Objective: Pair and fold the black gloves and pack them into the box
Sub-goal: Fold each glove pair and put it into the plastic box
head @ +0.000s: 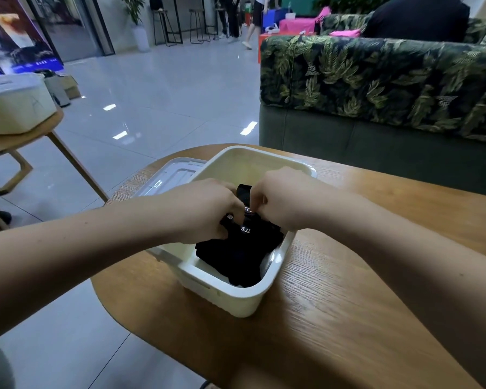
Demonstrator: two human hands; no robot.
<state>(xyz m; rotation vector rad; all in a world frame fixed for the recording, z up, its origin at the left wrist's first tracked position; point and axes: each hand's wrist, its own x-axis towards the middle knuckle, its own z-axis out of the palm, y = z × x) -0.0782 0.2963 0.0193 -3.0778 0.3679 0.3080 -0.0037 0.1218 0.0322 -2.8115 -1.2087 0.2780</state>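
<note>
A bundle of black gloves (242,252) with a white "5.11" mark lies inside the cream plastic box (233,300) on the wooden table. Both hands reach into the box from above. My left hand (208,210) grips the left side of the top glove with curled fingers. My right hand (281,200) pinches the glove's cuff close beside the left hand. The far part of the gloves is hidden under the hands.
The box's translucent lid (169,175) lies on the table (348,318) just left of the box. A leaf-patterned sofa (376,88) stands behind the table. A second cream box (14,105) sits on a side table at the left. People stand far back.
</note>
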